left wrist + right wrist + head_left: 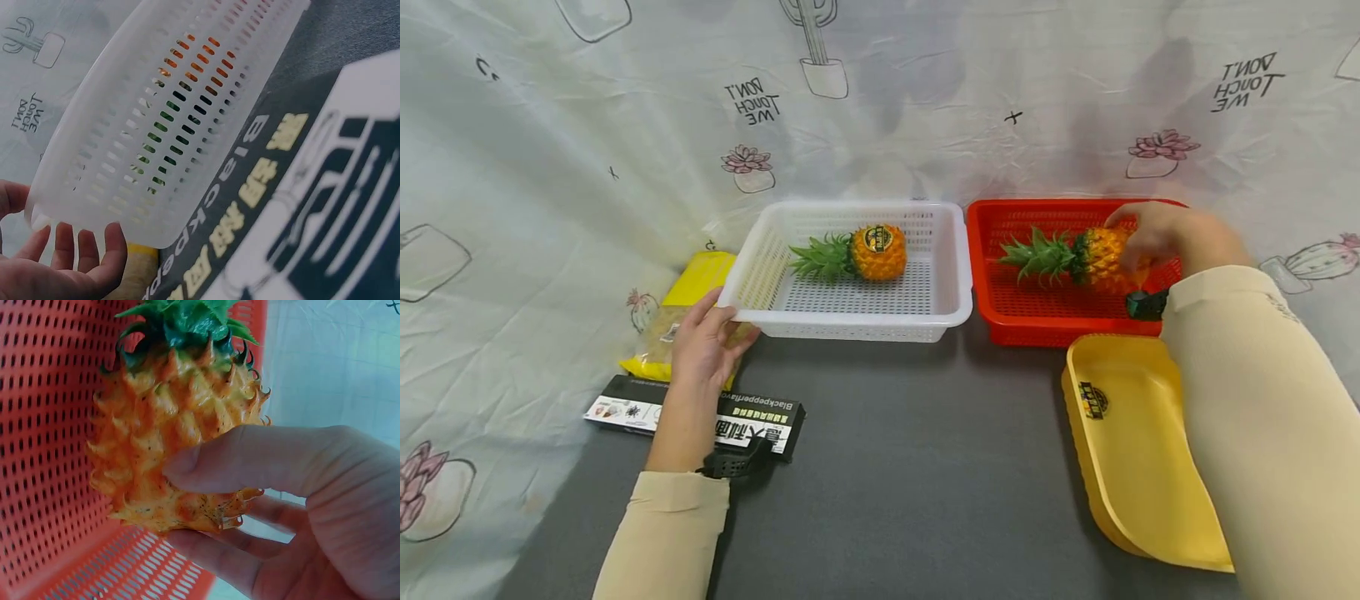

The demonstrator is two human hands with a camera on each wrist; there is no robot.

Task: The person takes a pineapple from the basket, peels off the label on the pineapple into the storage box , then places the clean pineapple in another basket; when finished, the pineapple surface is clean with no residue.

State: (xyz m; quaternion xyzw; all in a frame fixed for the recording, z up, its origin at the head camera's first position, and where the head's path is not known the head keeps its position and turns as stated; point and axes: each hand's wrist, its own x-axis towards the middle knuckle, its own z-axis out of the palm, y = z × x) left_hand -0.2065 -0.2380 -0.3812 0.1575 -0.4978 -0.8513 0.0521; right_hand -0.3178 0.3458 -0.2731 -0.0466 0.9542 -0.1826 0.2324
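Note:
My right hand [1165, 237] grips a small orange pineapple [1105, 258] with a green crown, over the red basket [1150, 321]. In the right wrist view the thumb presses on the side of the fruit and the other fingers curl under its base. At the left front corner of the white basket [850, 327], my left hand [703, 342] holds the rim. The left wrist view has its thumb at the rim and its fingertips bent against the outer wall. A second pineapple [880, 254], with a round sticker, lies inside the white basket, crown to the left.
A yellow tray [1142, 467] with a dark label stands at the front right, partly behind my right sleeve. Left of the white basket lies a yellow bag [700, 279]. A black and white box [760, 417] lies under my left wrist. A printed curtain [925, 125] hangs behind the baskets.

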